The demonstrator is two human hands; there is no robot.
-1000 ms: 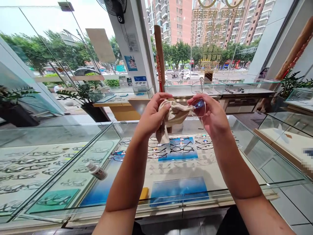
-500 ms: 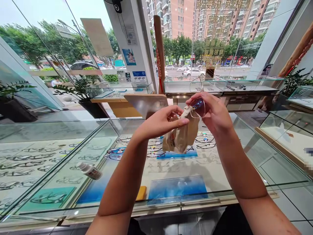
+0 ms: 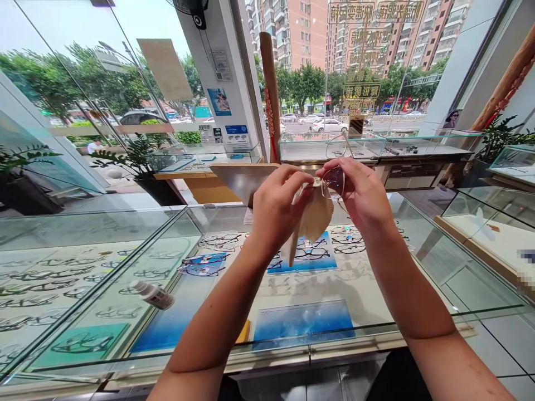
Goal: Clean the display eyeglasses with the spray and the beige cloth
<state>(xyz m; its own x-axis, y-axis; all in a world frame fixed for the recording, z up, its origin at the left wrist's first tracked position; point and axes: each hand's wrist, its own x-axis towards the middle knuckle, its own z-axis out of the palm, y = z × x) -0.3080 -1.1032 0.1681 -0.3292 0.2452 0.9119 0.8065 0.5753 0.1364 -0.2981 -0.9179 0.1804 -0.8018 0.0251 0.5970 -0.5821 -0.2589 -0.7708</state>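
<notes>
Spectacles point(image 3: 333, 180) — head view: held up above the glass counter point(image 3: 422, 267), right hand point(image 3: 368, 195) with fingers closed on the frame at the near lens. Beige cloth point(image 3: 316, 218) — pinched in the left hand point(image 3: 277, 209), its top edge against that lens. Judged mid-wipe; the other lens, above, shows uncovered.

Beige cloth, blue-tinted lens

The cloth point(image 3: 314, 216) is plain beige; the lens point(image 3: 333, 181) glints blue-violet (thin pale rim); blue mats point(image 3: 304, 321) lie lower centre.

Gold Chinese characters point(image 3: 363, 33) stand mirrored on the window point(image 3: 422, 39) at one o'clock, unreadable. Pillar notices point(image 3: 220, 65) at eleven o'clock are too small.
</notes>
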